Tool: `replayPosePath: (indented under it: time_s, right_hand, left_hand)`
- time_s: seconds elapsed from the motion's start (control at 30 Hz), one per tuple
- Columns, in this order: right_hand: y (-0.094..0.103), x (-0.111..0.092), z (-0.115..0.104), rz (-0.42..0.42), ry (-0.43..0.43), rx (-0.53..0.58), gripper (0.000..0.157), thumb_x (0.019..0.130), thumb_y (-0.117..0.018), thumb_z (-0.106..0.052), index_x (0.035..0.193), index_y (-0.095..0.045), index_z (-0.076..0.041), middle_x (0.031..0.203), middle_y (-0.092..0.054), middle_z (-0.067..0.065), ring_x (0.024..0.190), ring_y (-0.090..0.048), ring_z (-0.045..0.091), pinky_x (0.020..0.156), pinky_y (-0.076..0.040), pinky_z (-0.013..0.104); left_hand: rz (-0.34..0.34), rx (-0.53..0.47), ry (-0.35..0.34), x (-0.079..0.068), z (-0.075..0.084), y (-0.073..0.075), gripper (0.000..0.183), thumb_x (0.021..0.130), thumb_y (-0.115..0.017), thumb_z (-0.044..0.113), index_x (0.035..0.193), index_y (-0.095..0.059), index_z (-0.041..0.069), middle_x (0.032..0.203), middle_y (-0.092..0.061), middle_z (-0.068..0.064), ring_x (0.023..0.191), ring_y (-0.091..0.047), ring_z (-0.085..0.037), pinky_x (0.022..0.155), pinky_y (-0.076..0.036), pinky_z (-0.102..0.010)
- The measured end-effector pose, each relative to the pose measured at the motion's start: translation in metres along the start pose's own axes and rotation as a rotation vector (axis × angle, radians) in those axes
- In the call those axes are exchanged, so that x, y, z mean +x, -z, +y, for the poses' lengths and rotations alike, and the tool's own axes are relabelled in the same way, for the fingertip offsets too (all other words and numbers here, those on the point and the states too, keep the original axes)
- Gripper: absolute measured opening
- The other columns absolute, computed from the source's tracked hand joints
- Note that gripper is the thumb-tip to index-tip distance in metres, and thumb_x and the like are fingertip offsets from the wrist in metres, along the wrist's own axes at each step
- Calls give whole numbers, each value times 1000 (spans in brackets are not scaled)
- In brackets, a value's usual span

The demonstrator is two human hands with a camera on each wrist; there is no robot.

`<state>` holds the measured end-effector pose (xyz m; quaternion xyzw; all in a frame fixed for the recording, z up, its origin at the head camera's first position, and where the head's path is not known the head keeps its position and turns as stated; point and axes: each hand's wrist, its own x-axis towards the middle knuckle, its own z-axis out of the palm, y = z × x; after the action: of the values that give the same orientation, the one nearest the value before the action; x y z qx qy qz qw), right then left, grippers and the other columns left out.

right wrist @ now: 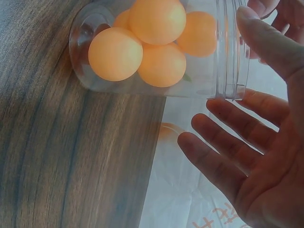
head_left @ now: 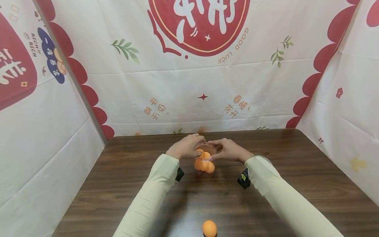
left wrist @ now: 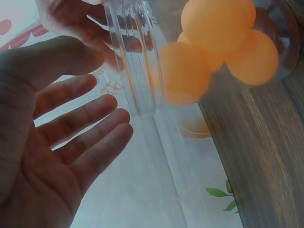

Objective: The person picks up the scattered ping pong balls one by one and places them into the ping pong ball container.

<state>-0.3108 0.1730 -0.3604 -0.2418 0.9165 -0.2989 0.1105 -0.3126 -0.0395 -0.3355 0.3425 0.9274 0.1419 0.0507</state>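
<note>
A clear plastic jar [right wrist: 199, 90] with several orange balls [right wrist: 159, 21] inside stands on the table, its clear lid [right wrist: 232, 57] at the top. My right hand [head_left: 229, 150] holds the lid's edge between thumb and index finger, while its other fingers [right wrist: 213, 161] spread loosely beside the jar. On the other side is my left hand [head_left: 186, 147], close to the lid. Its fingers [left wrist: 80, 116] are relaxed and slightly bent; in the left wrist view the thumb [left wrist: 61, 57] appears apart from the lid.
One loose orange ball [head_left: 209, 228] lies on the dark wooden table [head_left: 124, 184] near the front. White printed cloth [head_left: 189, 82] hangs behind the table and along both sides.
</note>
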Motion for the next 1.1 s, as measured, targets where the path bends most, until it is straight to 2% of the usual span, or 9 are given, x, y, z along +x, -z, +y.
replayPosePath:
  time_s: [0.23, 0.4, 0.57, 0.7, 0.83, 1.1]
  right_hand:
    - [1, 1, 3, 4, -7, -4, 77, 78, -76, -42, 140, -48, -6, 132, -57, 17, 111, -59, 29, 87, -52, 44]
    - [2, 1, 3, 8, -9, 0, 77, 78, -77, -41, 139, -48, -5, 132, -58, 16, 110, -60, 29, 87, -53, 43]
    - [3, 3, 1, 2, 7, -10, 77, 78, -77, -39, 139, -47, -4, 124, -62, 17, 102, -62, 25, 83, -53, 41]
    - [3, 3, -1, -3, 14, -8, 78, 78, -77, -40, 140, -47, -4, 122, -63, 15, 100, -62, 23, 82, -53, 40]
    - [3, 1, -2, 0, 1, -9, 77, 77, -77, -40, 139, -47, -5, 126, -62, 15, 105, -61, 25, 86, -52, 43]
    - [1, 1, 0, 6, 10, -4, 77, 77, -77, -40, 139, -48, -4, 122, -63, 16, 100, -62, 22, 83, -52, 41]
  left_hand:
    - [24, 15, -6, -7, -4, 4, 31, 87, -68, 15, 117, -61, 10, 104, -60, -6, 83, -53, -14, 73, -48, -28]
    - [35, 3, 2, -14, -9, 3, 30, 87, -67, 16, 116, -61, 8, 106, -60, -6, 89, -56, -18, 79, -49, -32]
    - [41, -19, 34, -24, -17, -5, 30, 89, -65, 18, 118, -60, 9, 112, -60, -6, 99, -59, -21, 87, -49, -36]
    - [46, -23, 65, -31, -23, -9, 31, 90, -65, 18, 119, -59, 9, 114, -59, -7, 99, -58, -21, 87, -49, -38]
    - [43, -19, 67, -36, -27, -16, 33, 90, -64, 17, 121, -57, 7, 116, -58, -9, 100, -58, -23, 88, -49, -39]
    - [32, -20, 67, -47, -34, -38, 34, 89, -65, 17, 121, -58, 8, 120, -56, -10, 103, -60, -23, 90, -49, -39]
